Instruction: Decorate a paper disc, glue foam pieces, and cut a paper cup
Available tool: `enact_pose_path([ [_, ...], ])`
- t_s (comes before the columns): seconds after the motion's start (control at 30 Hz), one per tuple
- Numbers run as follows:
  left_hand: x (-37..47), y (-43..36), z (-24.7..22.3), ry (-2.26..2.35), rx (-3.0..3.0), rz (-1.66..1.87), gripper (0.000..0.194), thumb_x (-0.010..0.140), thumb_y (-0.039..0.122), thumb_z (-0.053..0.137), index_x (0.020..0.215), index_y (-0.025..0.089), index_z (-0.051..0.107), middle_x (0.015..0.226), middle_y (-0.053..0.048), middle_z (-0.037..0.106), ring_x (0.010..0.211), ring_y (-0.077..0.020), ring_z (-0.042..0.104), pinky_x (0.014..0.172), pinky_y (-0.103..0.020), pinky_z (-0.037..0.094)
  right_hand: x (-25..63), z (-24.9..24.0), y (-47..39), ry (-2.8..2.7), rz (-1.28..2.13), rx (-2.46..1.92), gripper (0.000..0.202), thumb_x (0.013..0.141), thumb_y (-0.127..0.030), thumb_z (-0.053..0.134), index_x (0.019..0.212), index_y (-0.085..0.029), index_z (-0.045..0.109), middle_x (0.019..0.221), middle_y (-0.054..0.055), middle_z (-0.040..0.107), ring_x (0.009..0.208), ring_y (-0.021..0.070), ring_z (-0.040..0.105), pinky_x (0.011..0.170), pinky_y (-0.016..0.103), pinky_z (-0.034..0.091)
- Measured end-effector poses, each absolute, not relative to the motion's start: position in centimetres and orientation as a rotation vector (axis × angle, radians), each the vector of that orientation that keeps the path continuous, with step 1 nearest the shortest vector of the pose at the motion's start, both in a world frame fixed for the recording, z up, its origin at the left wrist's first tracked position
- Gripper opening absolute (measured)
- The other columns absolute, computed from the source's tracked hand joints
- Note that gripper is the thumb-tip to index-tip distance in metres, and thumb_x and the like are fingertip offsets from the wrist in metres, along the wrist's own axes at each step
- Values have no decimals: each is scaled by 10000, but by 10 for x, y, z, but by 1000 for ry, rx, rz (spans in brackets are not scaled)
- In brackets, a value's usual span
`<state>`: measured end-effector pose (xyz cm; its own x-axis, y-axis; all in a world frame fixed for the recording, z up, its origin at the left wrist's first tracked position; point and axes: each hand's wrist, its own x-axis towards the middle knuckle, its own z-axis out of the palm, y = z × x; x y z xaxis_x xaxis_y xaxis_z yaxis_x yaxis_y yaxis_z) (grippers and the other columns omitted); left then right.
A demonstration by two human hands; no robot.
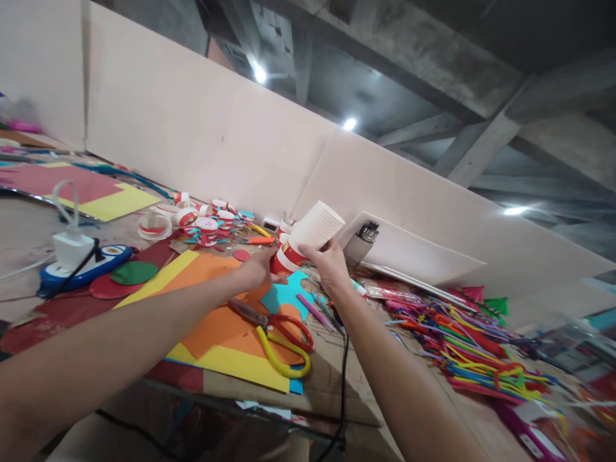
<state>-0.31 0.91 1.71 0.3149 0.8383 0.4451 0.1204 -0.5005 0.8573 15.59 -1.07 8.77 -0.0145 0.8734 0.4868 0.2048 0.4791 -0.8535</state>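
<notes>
A tilted stack of paper cups (pixel 317 224), white along its upper rims and red and white at its lower end, is held above the worktable between my two hands. My left hand (pixel 260 266) grips the red lower end from the left. From the right, my right hand (pixel 330 264) is closed around the side of the stack, its thumb in front. Below them lie scissors (pixel 274 333) with one red and one yellow handle, on sheets of orange paper (pixel 212 321) and yellow paper (pixel 240 369). Cut turquoise paper (pixel 286 292) and a purple pen (pixel 315 312) are close by.
Several small decorated cups (pixel 208 231) stand at the back, left of my hands. A blue power strip (pixel 86 269) with a white plug is further left. Colourful pipe cleaners (pixel 481 346) heap up on the right. A pale board wall (pixel 216 128) borders the table behind.
</notes>
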Motion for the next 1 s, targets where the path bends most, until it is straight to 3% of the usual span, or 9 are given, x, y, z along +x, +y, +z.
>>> enact_pose_path([
  [0.23, -6, 11, 16, 1002, 1884, 1167, 660, 532, 249, 813, 1135, 126, 575, 1147, -129, 657, 1037, -292, 610, 925, -408, 458, 188, 109, 4, -1309, 733, -961, 463, 563, -272, 782, 955, -208, 544, 977, 30, 685, 883, 201, 663, 792, 371, 572],
  [0.33, -9, 11, 16, 1141, 1966, 1187, 638, 554, 309, 800, 1128, 142, 577, 1163, -134, 644, 1083, -308, 584, 942, -420, 434, 218, 109, 23, -1229, 578, -1018, 494, 567, -272, 775, 985, -210, 520, 962, 24, 668, 860, 189, 660, 751, 345, 580],
  [0.47, -10, 12, 16, 1161, 1975, 1202, 688, 582, 385, 781, 1178, 135, 546, 1175, -149, 629, 1088, -319, 577, 918, -419, 439, 262, 92, 47, -1166, 226, -1276, 560, 524, -249, 786, 1014, -175, 524, 972, 58, 671, 847, 196, 662, 736, 322, 570],
  [0.73, -8, 11, 15, 1135, 1997, 1199, 626, 611, 388, 759, 1149, 131, 567, 1171, -150, 630, 1087, -312, 572, 928, -419, 423, 308, 53, 59, -1120, 180, -1439, 456, 540, -245, 752, 939, -136, 558, 860, 91, 696, 819, 240, 670, 673, 330, 562],
  [1.0, -6, 6, 17, 1110, 1931, 1185, 634, 599, 408, 763, 1134, 132, 565, 1163, -146, 637, 1073, -313, 587, 911, -423, 445, 301, 26, 81, -1115, 138, -1608, 579, 460, -251, 804, 966, -144, 543, 952, 123, 697, 929, 271, 666, 770, 355, 547],
])
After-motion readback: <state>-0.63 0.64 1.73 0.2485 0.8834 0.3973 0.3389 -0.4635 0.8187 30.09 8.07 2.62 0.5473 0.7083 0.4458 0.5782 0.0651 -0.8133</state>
